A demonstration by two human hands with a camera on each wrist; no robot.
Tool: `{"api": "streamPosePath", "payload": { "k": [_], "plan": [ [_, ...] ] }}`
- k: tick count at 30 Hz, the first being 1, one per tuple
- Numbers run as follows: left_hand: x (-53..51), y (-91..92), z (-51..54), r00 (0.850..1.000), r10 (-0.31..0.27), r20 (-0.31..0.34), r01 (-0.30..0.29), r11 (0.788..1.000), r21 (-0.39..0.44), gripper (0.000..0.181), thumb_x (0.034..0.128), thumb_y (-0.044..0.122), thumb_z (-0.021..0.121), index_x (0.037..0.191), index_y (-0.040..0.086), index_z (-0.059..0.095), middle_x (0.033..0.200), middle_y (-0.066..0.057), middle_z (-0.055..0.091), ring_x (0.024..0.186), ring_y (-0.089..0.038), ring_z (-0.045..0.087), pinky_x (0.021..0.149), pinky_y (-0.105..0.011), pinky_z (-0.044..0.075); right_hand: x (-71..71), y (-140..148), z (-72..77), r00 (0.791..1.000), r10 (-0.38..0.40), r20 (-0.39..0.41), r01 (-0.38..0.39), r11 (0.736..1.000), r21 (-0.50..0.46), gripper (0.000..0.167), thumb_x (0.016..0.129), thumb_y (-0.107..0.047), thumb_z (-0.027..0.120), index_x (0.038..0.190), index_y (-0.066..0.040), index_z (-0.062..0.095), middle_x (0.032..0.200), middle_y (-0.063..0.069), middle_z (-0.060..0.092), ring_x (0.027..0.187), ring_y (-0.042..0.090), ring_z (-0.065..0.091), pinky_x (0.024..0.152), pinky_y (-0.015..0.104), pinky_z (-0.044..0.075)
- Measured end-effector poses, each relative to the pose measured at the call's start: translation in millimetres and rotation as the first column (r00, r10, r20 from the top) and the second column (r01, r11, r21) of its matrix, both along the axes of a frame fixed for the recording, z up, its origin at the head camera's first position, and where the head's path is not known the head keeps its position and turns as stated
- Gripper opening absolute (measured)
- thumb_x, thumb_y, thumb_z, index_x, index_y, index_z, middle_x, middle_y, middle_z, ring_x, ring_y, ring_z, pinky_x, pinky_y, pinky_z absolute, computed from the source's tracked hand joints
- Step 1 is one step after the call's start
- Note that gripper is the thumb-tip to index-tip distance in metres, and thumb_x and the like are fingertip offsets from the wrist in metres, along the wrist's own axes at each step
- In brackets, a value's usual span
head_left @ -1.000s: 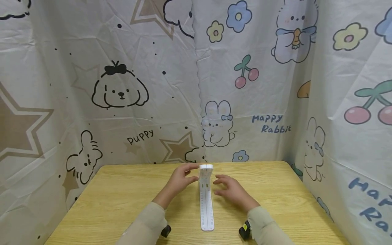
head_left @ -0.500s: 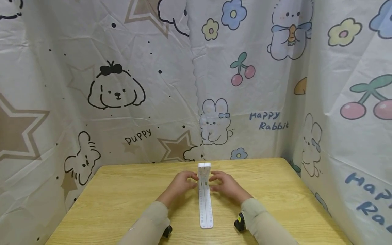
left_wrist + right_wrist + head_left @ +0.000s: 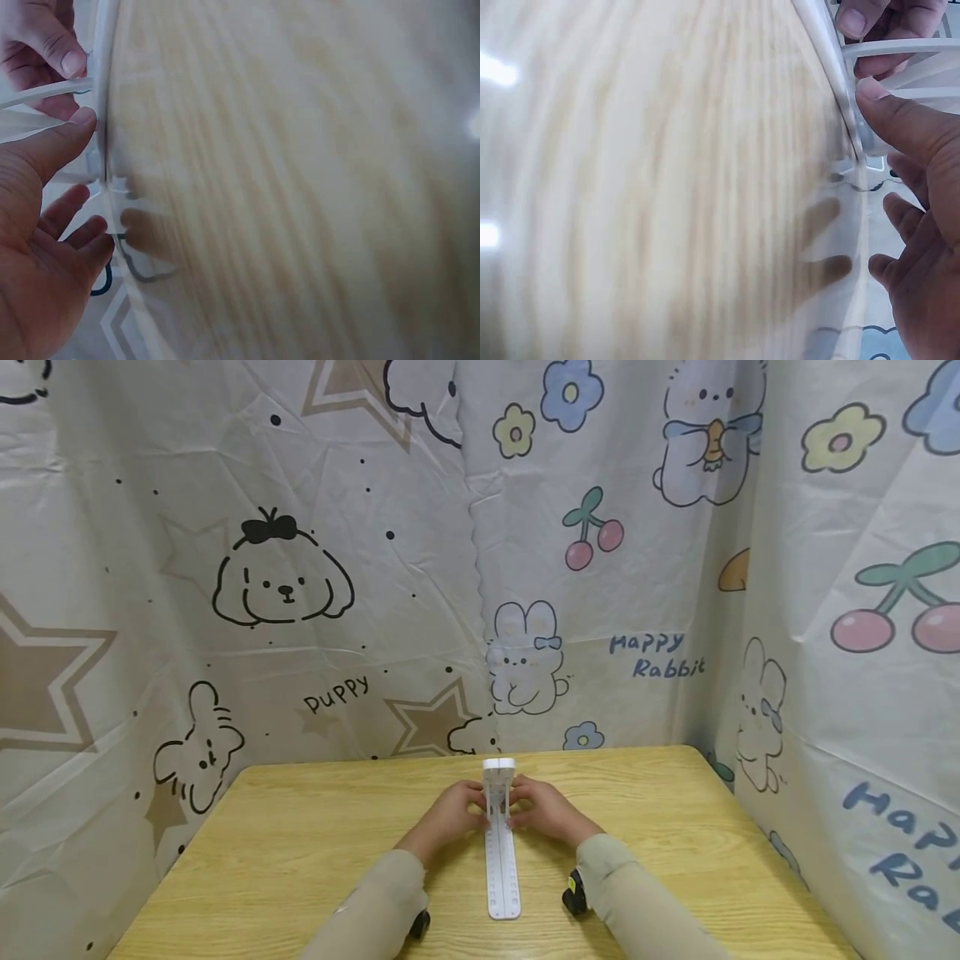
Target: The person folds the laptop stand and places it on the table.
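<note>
A white plastic stand [image 3: 503,877] stands on the table in the head view. Its long slotted base points towards me, and an upright part with a rounded top rises at its far end. My left hand [image 3: 453,810] holds the left side of this upright part low down, thumb on the near side. From the right, my right hand [image 3: 547,808] holds the opposite side in the same way. Both wrist views show the thumbs at the white struts [image 3: 907,48] where they meet the base, with other fingers loosely spread. Some fingertips are hidden behind the stand.
The wooden table [image 3: 315,827] has its far edge just beyond the stand. Behind it and at both sides hangs a cream curtain [image 3: 420,635] with cartoon prints. Dark wrist cameras [image 3: 575,893] sit under the cuffs.
Both hands have moved inwards from beside the stand and now grip its upright part. A gap now shows between the struts of the upright. The head view has shifted slightly.
</note>
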State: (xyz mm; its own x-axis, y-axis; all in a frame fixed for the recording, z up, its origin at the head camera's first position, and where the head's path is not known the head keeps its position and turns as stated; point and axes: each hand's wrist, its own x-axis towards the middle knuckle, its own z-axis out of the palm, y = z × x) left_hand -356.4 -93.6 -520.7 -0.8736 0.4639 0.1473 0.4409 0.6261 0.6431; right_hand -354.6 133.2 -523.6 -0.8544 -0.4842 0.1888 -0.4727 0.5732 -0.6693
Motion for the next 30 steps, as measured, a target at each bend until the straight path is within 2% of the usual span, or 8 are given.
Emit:
{"api": "streamPosePath", "payload": {
  "k": [3,7,11,15,20,24,26,30],
  "plan": [
    [-3.3,0.6,-2.7,1.0,0.004,0.008,-0.004,1.0,-0.007,0.01,0.079,0.008,0.086,0.084,0.012,0.078,0.14,-0.018,0.06,0.134,-0.039,0.053,0.117,-0.055,0.039,-2.1,-2,-2.6,0.999,0.027,0.024,-0.026,0.999,-0.023,0.023,0.08,-0.007,0.085,0.103,-0.005,0.078,0.151,0.011,0.055,0.149,0.038,0.037,0.123,0.054,0.028],
    [-4.8,1.0,-2.1,1.0,-0.001,0.015,0.001,1.0,-0.015,0.008,0.0802,0.008,0.085,0.082,0.013,0.079,0.141,-0.016,0.06,0.136,-0.037,0.052,0.118,-0.054,0.038,-3.2,-2,-4.6,0.998,0.009,0.055,-0.006,0.999,-0.041,0.019,0.08,-0.008,0.085,0.098,-0.006,0.079,0.154,0.01,0.052,0.151,0.038,0.032,0.124,0.055,0.025],
    [-3.4,1.8,2.5,1.0,-0.03,0.009,0.03,0.999,-0.043,0.005,0.0823,0.007,0.083,0.084,0.009,0.079,0.139,-0.015,0.062,0.136,-0.036,0.052,0.118,-0.053,0.038,-4.9,-1,-5.5,0.999,0.019,0.027,-0.018,0.999,-0.035,0.01,0.081,-0.007,0.085,0.086,-0.007,0.076,0.151,0.011,0.054,0.149,0.04,0.035,0.125,0.054,0.025],
    [-0.9,3.5,6.6,0.999,-0.045,0.019,0.045,0.998,-0.043,0.003,0.0847,0.006,0.081,0.087,0.004,0.079,0.137,-0.016,0.064,0.135,-0.037,0.052,0.118,-0.054,0.037,-6.4,-2,-6.4,1.0,0.023,-0.014,-0.024,0.999,-0.03,0.017,0.081,-0.005,0.084,0.074,-0.01,0.069,0.147,0.01,0.059,0.146,0.037,0.042,0.123,0.052,0.031],
    [0.1,5.1,5.2,0.999,-0.046,0.019,0.047,0.998,-0.052,0.004,0.0873,0.006,0.079,0.089,0.003,0.079,0.134,-0.017,0.065,0.133,-0.038,0.054,0.117,-0.055,0.038,-4.4,-3,-7.7,1.0,-0.011,0.02,0.012,0.999,-0.049,0.017,0.082,-0.006,0.084,0.076,-0.01,0.068,0.138,0.007,0.064,0.135,0.031,0.054,0.117,0.051,0.04],
    [-0.3,5.4,2.1,0.998,-0.059,-0.018,0.057,0.994,-0.091,0.004,0.0881,0.006,0.078,0.09,0.003,0.079,0.131,-0.018,0.065,0.129,-0.038,0.057,0.114,-0.053,0.042,-2.0,-3,-8.0,0.998,-0.03,0.048,0.034,0.997,-0.074,0.015,0.083,-0.007,0.083,0.079,-0.009,0.068,0.141,0.012,0.063,0.14,0.037,0.049,0.12,0.053,0.036],
    [-1.0,5.5,1.2,0.997,-0.065,-0.045,0.06,0.992,-0.111,0.004,0.0887,0.007,0.078,0.091,0.003,0.078,0.128,-0.018,0.066,0.126,-0.037,0.059,0.112,-0.053,0.044,-1.4,-3,-8.1,0.998,-0.045,0.053,0.05,0.995,-0.089,0.014,0.084,-0.006,0.082,0.079,-0.009,0.069,0.144,0.014,0.06,0.146,0.04,0.042,0.123,0.053,0.03],
    [-1.9,5.6,-0.2,0.998,-0.035,-0.055,0.029,0.993,-0.117,0.005,0.0909,0.007,0.076,0.094,0.005,0.078,0.121,-0.014,0.069,0.121,-0.034,0.061,0.11,-0.05,0.047,-0.4,-4,-8.8,0.996,-0.073,0.05,0.078,0.991,-0.111,0.013,0.083,-0.005,0.083,0.08,-0.009,0.071,0.135,0.015,0.066,0.145,0.042,0.042,0.123,0.054,0.03]
  ]
}}
